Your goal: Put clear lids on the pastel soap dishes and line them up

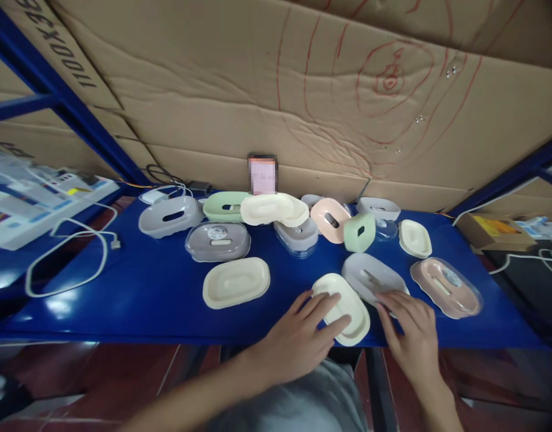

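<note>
My left hand (pixel 298 342) lies with spread fingers on a cream oval soap-dish part (pixel 348 303) at the front edge of the blue shelf (pixel 136 300). My right hand (pixel 408 333) rests just right of it, fingertips touching a grey oval lid (pixel 370 276) that overlaps the cream piece. A pink dish with a clear cover (pixel 444 287) sits to the right of my right hand. Another cream oval tray (pixel 236 282) lies to the left of my left hand.
Several more dish parts stand at the back: grey (pixel 170 216), clear-covered grey (pixel 217 241), green (pixel 224 206), cream (pixel 273 210), pink (pixel 330 219), a green piece on edge (pixel 359 231), and a small cream lid (pixel 414 238). White cable (pixel 66 258) loops at left. Cardboard (pixel 303 90) walls the back.
</note>
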Tool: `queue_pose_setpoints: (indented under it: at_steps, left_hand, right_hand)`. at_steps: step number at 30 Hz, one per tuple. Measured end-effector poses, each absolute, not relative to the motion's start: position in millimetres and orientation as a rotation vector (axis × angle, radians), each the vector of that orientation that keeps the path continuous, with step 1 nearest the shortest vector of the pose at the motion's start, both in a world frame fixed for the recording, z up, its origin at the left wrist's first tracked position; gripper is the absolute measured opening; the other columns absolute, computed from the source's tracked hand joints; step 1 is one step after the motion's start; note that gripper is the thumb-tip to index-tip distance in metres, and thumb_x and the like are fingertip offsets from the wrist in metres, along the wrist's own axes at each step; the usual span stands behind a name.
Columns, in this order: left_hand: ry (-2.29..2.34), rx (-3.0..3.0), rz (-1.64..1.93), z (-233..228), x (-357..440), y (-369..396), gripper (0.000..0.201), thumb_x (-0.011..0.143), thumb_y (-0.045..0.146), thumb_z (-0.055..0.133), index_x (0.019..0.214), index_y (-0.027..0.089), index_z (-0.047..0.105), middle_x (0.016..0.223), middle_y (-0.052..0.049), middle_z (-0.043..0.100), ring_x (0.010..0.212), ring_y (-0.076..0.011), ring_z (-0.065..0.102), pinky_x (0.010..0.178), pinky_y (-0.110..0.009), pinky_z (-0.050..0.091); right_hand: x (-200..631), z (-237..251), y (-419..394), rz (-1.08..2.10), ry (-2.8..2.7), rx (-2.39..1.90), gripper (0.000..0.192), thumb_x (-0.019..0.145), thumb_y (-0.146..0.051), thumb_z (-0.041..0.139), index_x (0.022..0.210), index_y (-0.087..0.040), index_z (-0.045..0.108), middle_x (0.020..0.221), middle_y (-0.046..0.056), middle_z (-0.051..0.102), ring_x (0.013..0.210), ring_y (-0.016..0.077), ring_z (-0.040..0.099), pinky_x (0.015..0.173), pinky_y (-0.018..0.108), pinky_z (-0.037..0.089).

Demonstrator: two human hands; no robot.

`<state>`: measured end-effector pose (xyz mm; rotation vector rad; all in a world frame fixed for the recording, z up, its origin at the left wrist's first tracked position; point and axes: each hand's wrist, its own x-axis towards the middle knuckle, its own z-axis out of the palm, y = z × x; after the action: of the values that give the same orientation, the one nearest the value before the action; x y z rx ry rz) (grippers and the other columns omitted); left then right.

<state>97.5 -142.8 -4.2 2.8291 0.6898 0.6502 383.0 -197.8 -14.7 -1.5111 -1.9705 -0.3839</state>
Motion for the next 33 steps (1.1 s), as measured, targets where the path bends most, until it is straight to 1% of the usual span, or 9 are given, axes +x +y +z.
queue_pose_setpoints:
  at_steps: [3, 6, 8, 12, 16, 21, 23, 28, 33]
  left_hand:
    - [0.733, 2.907, 0.574, -4, 110, -135, 0.039, 0.106, 0.035, 0.067, 0.142, 0.022, 0.062, 0.158, -0.013, 0.058, 0.145, -0.0331, 0.055, 0.123, -0.055, 0.040]
    - [0.768, 2.956, 0.532, -6, 114, -133, 0.032, 0.105, 0.043, 0.070, 0.124, 0.018, 0.067, 0.144, -0.012, 0.066, 0.128, -0.0318, 0.065, 0.112, -0.053, 0.047]
    - [0.850, 2.952, 0.528, -7, 108, -135, 0.034, 0.104, 0.047, 0.071, 0.120, 0.017, 0.068, 0.141, -0.012, 0.068, 0.123, -0.0319, 0.067, 0.106, -0.052, 0.050]
    - [1.062, 2.884, 0.515, -7, 84, -142, 0.035, 0.106, 0.038, 0.069, 0.135, 0.020, 0.064, 0.142, -0.012, 0.067, 0.116, -0.0308, 0.069, 0.098, -0.049, 0.054]
    - [1.051, 2.828, 0.701, -15, 60, -146, 0.047, 0.108, 0.028, 0.063, 0.154, 0.023, 0.053, 0.158, -0.018, 0.053, 0.131, -0.0356, 0.062, 0.103, -0.054, 0.058]
    - [1.129, 2.707, 0.877, -26, 47, -143, 0.051, 0.109, 0.028, 0.062, 0.158, 0.025, 0.051, 0.171, -0.021, 0.036, 0.154, -0.0396, 0.045, 0.116, -0.060, 0.054]
    - [1.091, 2.735, 0.838, -28, 45, -141, 0.046, 0.109, 0.028, 0.062, 0.154, 0.024, 0.055, 0.171, -0.018, 0.039, 0.155, -0.0388, 0.045, 0.118, -0.061, 0.053]
    - [0.990, 2.820, 0.729, -27, 44, -139, 0.038, 0.110, 0.030, 0.060, 0.146, 0.016, 0.061, 0.161, -0.014, 0.058, 0.156, -0.0356, 0.046, 0.122, -0.058, 0.053]
    - [1.002, 2.764, 0.737, -26, 43, -140, 0.041, 0.109, 0.029, 0.062, 0.148, 0.017, 0.059, 0.164, -0.016, 0.054, 0.159, -0.0357, 0.044, 0.122, -0.058, 0.053]
  right_hand:
    - [371, -27, -203, -0.331, -1.940, -1.520, 0.040, 0.104, -0.017, 0.065, 0.142, -0.030, 0.065, 0.118, 0.007, 0.076, 0.111, 0.0290, 0.073, 0.097, 0.047, 0.051]
    - [374, -35, -196, -0.330, -1.904, -1.541, 0.049, 0.105, -0.017, 0.061, 0.151, -0.034, 0.061, 0.119, 0.008, 0.072, 0.111, 0.0288, 0.071, 0.095, 0.046, 0.052]
    - [379, -36, -191, -0.339, -1.880, -1.515, 0.055, 0.105, -0.015, 0.062, 0.155, -0.036, 0.059, 0.119, 0.008, 0.070, 0.112, 0.0291, 0.069, 0.095, 0.047, 0.053]
    - [376, -31, -189, -0.279, -1.901, -1.381, 0.060, 0.102, -0.010, 0.065, 0.155, -0.036, 0.060, 0.118, 0.008, 0.070, 0.111, 0.0281, 0.069, 0.098, 0.047, 0.054]
    - [355, -28, -190, -0.110, -2.005, -1.231, 0.055, 0.100, -0.006, 0.065, 0.150, -0.030, 0.065, 0.118, 0.009, 0.071, 0.110, 0.0271, 0.070, 0.098, 0.046, 0.056]
    - [328, -24, -187, 0.096, -2.185, -1.145, 0.044, 0.104, -0.007, 0.060, 0.143, -0.024, 0.068, 0.126, 0.010, 0.073, 0.121, 0.0271, 0.067, 0.102, 0.046, 0.058]
    - [320, -22, -187, 0.113, -2.237, -1.130, 0.041, 0.105, -0.007, 0.058, 0.141, -0.022, 0.068, 0.128, 0.011, 0.073, 0.124, 0.0267, 0.067, 0.105, 0.046, 0.058]
    - [317, -15, -186, 0.068, -2.331, -1.112, 0.035, 0.105, -0.012, 0.061, 0.139, -0.020, 0.068, 0.128, 0.011, 0.075, 0.122, 0.0266, 0.069, 0.103, 0.046, 0.059]
    - [345, 22, -140, -0.136, -2.236, -1.181, 0.039, 0.106, -0.019, 0.064, 0.144, -0.026, 0.065, 0.132, 0.010, 0.076, 0.127, 0.0289, 0.069, 0.108, 0.049, 0.055]
